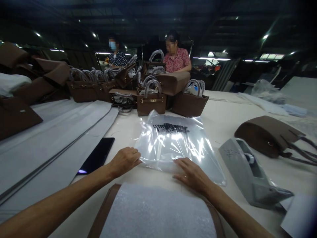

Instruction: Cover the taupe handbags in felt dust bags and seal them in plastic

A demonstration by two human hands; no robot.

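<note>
A clear plastic bag with black print lies on the white table in front of me, shining with reflections. My left hand is closed on its near left corner. My right hand lies at the bag's near edge, fingertips on the plastic, the thumb spread apart below them. Closest to me, below both hands, is a brown handbag, its upper side mostly covered by a whitish sheet. The lower part of this handbag runs out of view.
A black phone lies left, beside long white sheets. On the right are a grey tape dispenser and another brown handbag. Several brown handbags with wrapped handles stand at the back, before two people.
</note>
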